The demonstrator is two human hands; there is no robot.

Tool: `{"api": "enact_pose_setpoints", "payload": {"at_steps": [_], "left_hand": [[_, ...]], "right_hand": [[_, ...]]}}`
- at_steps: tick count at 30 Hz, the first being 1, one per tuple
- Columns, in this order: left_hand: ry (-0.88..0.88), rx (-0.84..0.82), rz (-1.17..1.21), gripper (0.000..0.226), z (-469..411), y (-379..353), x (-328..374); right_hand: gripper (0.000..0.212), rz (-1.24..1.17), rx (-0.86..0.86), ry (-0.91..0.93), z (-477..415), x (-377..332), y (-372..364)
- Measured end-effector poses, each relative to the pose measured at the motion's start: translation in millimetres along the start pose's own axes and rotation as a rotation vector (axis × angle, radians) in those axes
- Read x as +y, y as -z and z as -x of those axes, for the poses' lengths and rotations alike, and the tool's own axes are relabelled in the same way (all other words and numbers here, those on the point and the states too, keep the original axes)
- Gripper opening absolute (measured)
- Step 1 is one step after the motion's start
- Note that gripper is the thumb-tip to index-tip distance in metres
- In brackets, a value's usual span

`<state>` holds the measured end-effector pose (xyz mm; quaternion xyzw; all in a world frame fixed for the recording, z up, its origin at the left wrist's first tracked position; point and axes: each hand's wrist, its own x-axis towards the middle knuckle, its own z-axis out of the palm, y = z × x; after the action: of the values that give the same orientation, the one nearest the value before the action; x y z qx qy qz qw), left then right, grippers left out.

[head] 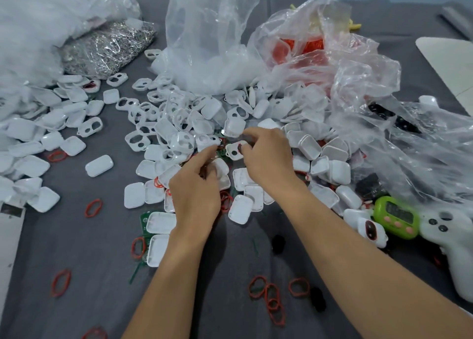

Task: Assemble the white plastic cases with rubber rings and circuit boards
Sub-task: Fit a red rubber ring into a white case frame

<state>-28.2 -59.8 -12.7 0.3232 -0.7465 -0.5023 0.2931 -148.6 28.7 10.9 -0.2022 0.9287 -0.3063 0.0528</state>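
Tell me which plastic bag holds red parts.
The crumpled bag at back right; red shows through it. The middle bag shows white, the left bag silvery metal.

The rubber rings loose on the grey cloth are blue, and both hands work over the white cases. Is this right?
Not quite. In the head view the rubber rings are red, not blue. They do lie loose on the grey cloth, and the left hand and right hand work over the white cases.
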Motion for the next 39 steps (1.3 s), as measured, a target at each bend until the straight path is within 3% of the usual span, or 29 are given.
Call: {"api": "enact_pose_setpoints", "payload": {"at_steps": [2,5,7,12,14,16,18,21,23,25,28,34,39], "left_hand": [[0.019,0.049,0.117,0.039,1,3,7],[0.042,0.138,0.275,0.034,-3,8,15],[0.067,0.139,0.348,0.036,-6,12,19],[0.129,0.0,0.504,0.032,-2,22,21],[0.244,-0.061,0.669,0.02,3,25,23],[0.343,-0.141,0.727,0.024,6,28,24],[0.306,-0.151,0.568,0.026,8,31,22],[0.013,-0.092,0.015,0.028,-6,34,23],[-0.174,-0.136,-0.291,0.038,-26,30,27],[-0.296,-0.212,-0.564,0.046,-48,19,27],[-0.289,-0.239,-0.881,0.044,-68,7,26],[-0.3,-0.221,-0.958,0.035,-77,5,26],[-0.268,-0.206,-0.611,0.025,-48,20,52]], "right_hand": [[0.033,-0.082,-0.014,0.037,7,-3,6],[0.016,-0.343,-0.146,0.098,20,-16,15],[0.019,-0.505,-0.211,0.074,31,-25,20],[0.013,-0.715,-0.228,-0.043,58,-17,23],[0.012,-0.872,-0.181,-0.16,64,-14,21],[0.011,-0.981,-0.12,-0.24,69,-11,19],[0.014,-0.866,-0.083,-0.225,72,-4,17],[0.012,-0.486,-0.103,-0.179,73,0,13],[0.017,-0.521,-0.137,-0.219,69,-6,11],[0.037,-0.566,-0.105,-0.244,65,-13,7],[0.046,-0.36,-0.006,-0.136,68,-16,7],[0.029,-0.44,-0.035,-0.167,95,9,17],[0.032,-0.521,0.124,-0.135,106,12,27]]}}
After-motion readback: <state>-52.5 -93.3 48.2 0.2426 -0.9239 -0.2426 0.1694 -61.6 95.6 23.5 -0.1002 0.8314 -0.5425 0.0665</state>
